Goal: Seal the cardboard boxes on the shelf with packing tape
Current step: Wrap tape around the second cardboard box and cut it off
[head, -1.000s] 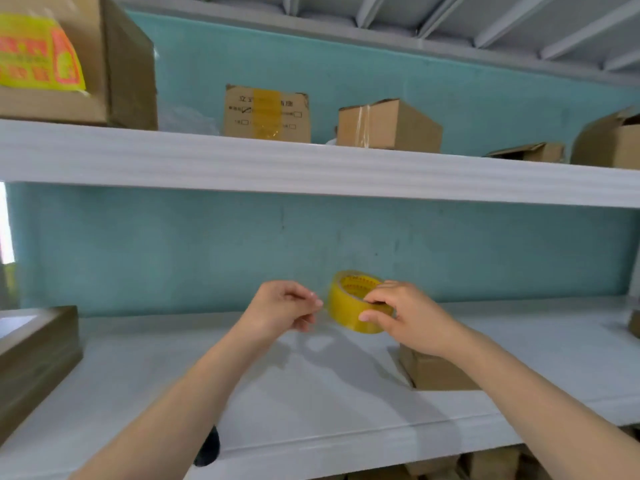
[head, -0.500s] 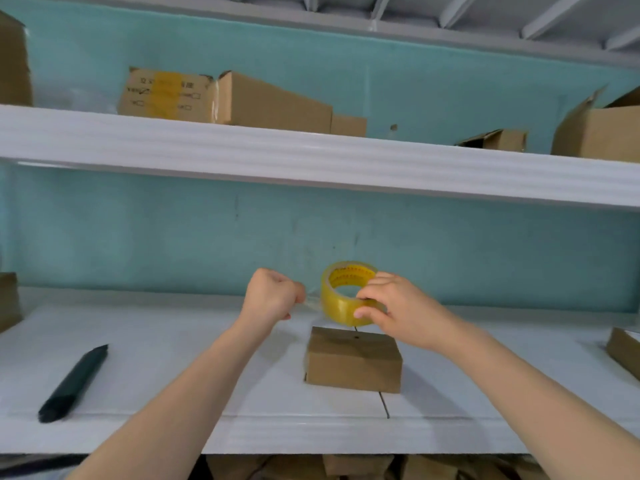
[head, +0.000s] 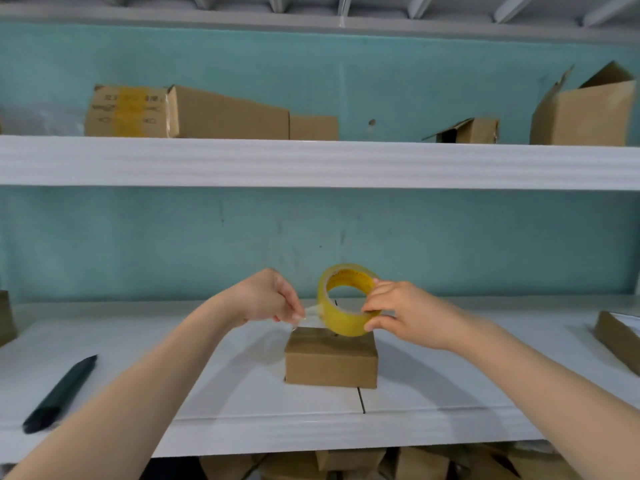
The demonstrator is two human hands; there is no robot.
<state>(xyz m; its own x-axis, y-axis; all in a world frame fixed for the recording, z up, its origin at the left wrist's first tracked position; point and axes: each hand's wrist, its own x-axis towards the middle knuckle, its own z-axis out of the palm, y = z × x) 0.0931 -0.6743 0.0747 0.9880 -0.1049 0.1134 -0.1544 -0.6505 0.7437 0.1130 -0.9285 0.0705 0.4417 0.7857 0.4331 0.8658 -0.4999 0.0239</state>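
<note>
A small brown cardboard box (head: pixel 330 362) stands on the white lower shelf (head: pixel 242 403), right in front of me. Just above its top I hold a yellow roll of packing tape (head: pixel 341 317) upright in my right hand (head: pixel 405 315), fingers through and around the ring. My left hand (head: pixel 266 297) pinches the clear free end of the tape (head: pixel 310 311), pulled a short way off the roll's left side, over the box's left top edge.
A dark pen-like tool (head: pixel 60 393) lies on the shelf at the left. Another box (head: pixel 620 336) sits at the right edge, one at the far left (head: pixel 6 318). The upper shelf (head: pixel 311 162) carries several boxes, some open (head: pixel 585 110). More boxes lie below.
The view has swung right and settled, bringing the small box to the centre. Both hands dropped closer to the box top, and a short strip of tape now shows between them.
</note>
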